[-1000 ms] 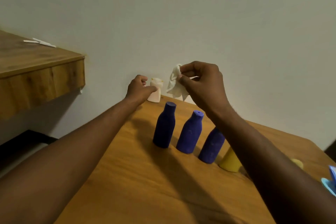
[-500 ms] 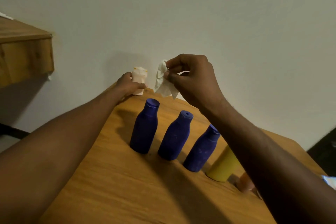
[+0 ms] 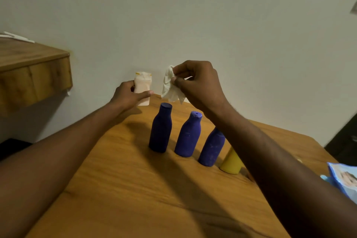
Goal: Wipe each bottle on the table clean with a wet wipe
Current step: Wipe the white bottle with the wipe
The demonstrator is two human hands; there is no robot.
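Note:
Three dark blue bottles stand in a row on the wooden table: the left one, the middle one and the right one, partly behind my right forearm. A yellow bottle stands just right of them. At the table's far corner by the wall my left hand grips a small pale pink bottle. My right hand pinches a crumpled white wet wipe in the air, just right of the pink bottle and above the blue ones.
A wooden shelf juts from the wall at the left, with thin white sticks on top. A blue wipe packet lies at the table's right edge. The pale wall runs directly behind the table.
Both hands keep their holds on the pink bottle and the wipe. The view has swung about; the hands stay close together at the far corner.

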